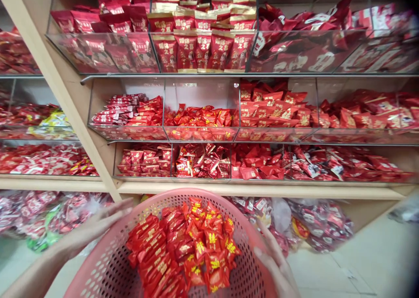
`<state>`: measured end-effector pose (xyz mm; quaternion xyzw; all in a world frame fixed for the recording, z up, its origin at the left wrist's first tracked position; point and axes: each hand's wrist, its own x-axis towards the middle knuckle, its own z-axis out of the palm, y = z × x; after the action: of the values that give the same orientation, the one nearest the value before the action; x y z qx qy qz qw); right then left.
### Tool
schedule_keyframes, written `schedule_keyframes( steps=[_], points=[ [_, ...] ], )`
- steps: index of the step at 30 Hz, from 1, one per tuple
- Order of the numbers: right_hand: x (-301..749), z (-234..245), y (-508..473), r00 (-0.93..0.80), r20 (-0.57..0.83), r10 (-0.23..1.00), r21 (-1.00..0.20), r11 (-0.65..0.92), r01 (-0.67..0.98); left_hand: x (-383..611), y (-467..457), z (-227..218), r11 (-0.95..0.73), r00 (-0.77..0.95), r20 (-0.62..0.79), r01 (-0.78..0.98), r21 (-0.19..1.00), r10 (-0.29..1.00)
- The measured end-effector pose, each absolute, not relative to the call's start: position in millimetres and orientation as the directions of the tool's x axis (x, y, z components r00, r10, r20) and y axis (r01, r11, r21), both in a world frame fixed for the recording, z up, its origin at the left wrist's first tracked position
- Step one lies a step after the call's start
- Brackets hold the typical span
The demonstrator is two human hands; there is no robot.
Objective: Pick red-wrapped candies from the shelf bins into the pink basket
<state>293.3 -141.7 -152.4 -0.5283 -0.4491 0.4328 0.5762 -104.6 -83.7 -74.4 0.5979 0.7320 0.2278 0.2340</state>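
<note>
A pink perforated plastic basket (pixel 111 263) is held low in the middle, tilted toward me. Several small red candies with gold print (pixel 186 250) lie heaped in it. My left hand (pixel 98 223) presses against the basket's left rim, fingers stretched along the outside. On the basket's right rim rests my right hand (pixel 276 263), its fingers also extended along the edge. Both hands carry the basket between them.
Wooden shelves with clear acrylic bins (pixel 199 134) of red wrapped sweets fill the wall ahead. Larger red packets (pixel 203 44) sit in the top row. Clear bags of candy (pixel 314 223) lie under the lowest shelf. Pale floor tiles (pixel 360 263) show at right.
</note>
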Motion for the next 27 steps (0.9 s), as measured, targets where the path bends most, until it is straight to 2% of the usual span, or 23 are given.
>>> schedule_keyframes(
  steps=[2,4,7,10,12,16,19,22,27],
  points=[
    [290.8,-145.7,-142.5,0.221,-0.007,0.975,-0.998,0.008,-0.068,-90.5,-66.1,-70.1,0.133,-0.015,-0.182,0.743,0.656,0.983],
    [290.1,-142.2,-143.4,0.208,-0.038,0.977,-0.996,-0.019,-0.093,-72.8,-45.9,-70.4,0.007,0.140,-0.187,0.784,0.621,0.972],
    [294.3,-143.4,-143.5,0.167,-0.041,0.985,-0.995,-0.025,-0.096,-46.6,-17.3,-78.6,-0.183,0.254,-0.132,0.898,0.400,0.958],
    [305.3,-146.3,-137.8,0.112,-0.020,0.994,-1.000,-0.017,-0.025,-26.8,4.2,-88.6,-0.185,0.191,-0.088,0.980,0.073,0.978],
    [314.0,-145.0,-129.0,0.051,0.027,0.998,-0.994,0.021,0.108,-17.8,13.7,-93.7,-0.166,0.164,-0.058,0.985,-0.044,0.985],
    [322.2,-134.7,-102.4,-0.088,0.110,0.990,-0.869,0.138,0.475,-9.8,20.5,-106.1,-0.158,0.160,0.010,0.981,-0.109,0.987],
    [315.8,-128.2,-83.0,-0.195,0.118,0.974,-0.747,0.217,0.628,-11.5,17.2,-118.6,-0.158,0.170,0.069,0.976,-0.151,0.983],
    [305.3,-126.3,-71.2,-0.258,0.128,0.958,-0.710,0.270,0.651,-17.0,13.6,-129.6,-0.167,0.186,0.094,0.970,-0.179,0.978],
    [296.5,-126.4,-64.7,-0.231,0.130,0.964,-0.762,0.246,0.599,-24.6,16.7,-135.1,-0.197,0.220,0.097,0.960,-0.200,0.971]
  ],
)
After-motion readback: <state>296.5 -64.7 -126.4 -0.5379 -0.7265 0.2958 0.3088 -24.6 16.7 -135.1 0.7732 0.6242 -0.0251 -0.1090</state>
